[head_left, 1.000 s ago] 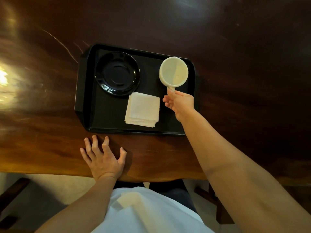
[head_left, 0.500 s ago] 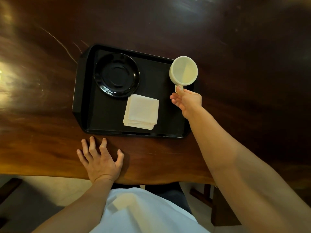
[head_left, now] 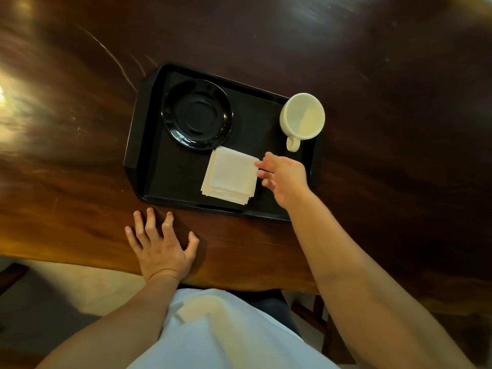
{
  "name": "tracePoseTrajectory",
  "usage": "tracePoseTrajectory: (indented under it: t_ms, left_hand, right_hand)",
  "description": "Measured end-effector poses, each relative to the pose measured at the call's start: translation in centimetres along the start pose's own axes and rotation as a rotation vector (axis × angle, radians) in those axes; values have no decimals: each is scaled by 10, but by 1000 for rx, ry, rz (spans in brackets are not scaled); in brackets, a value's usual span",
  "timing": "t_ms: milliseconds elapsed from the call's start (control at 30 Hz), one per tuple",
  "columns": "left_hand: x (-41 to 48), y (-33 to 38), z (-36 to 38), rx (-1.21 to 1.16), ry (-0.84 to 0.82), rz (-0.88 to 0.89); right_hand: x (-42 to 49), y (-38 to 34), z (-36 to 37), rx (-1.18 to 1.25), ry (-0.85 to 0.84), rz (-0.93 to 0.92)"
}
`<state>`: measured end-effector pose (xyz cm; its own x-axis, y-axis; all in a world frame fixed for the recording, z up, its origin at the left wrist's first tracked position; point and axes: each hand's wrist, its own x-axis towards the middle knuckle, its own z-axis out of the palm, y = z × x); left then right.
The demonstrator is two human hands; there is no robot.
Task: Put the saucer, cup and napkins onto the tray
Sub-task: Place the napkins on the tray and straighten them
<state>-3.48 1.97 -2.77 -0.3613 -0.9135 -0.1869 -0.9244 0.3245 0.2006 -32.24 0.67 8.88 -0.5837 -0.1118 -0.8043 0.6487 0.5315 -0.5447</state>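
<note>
While all three pieces sit on the black tray (head_left: 138, 145), this is how each would handle:

Right hand (head_left: 286, 177): fingers loosely spread, holding nothing, tips at the napkins' right edge.
Left hand (head_left: 162, 249): fingers splayed flat on the wooden table (head_left: 266, 246), empty, just short of the tray.
Cup (head_left: 302, 119): upright, just beyond the right fingertips, handle toward them; likely rigid, breakable, slick; take it by the handle.
Napkins (head_left: 230, 175): light, soft stack; pinch an edge with all layers together.
Saucer (head_left: 197, 115): beyond the napkins, glossy; grip its rim.
</note>
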Motion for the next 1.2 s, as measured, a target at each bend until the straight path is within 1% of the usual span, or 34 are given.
tracePoseTrajectory:
  t_ms: [100, 300, 400, 600, 867, 1067, 1133, 1167, 1200]
  left_hand:
    - [0, 1, 1, 11, 3, 4]
    - [2, -2, 7, 30, -19, -11]
    - [2, -3, 9, 22, -26, -17]
    - [3, 0, 6, 11, -8, -14]
    - [3, 2, 3, 2, -24, -23]
    - [3, 2, 2, 5, -25, -24]
    - [4, 3, 2, 3, -18, -22]
    - [4, 3, 2, 1, -15, -20]
    - [3, 3, 2, -1, -11, -19]
  right_hand:
    - [-11, 8, 42, -71, -184, -31]
    - [-13, 6, 92, -47, -361, 103]
    - [-13, 6, 105, 6, -290, 142]
    - [-7, 4, 112, -40, -212, 123]
    - [0, -10, 131, -94, -207, 72]
    - [-1, -11, 128, -130, -221, 41]
    - [-2, -10, 119, -165, -240, -20]
    - [-2, -9, 113, -217, -249, -94]
    - [0, -6, 104, -322, -245, -206]
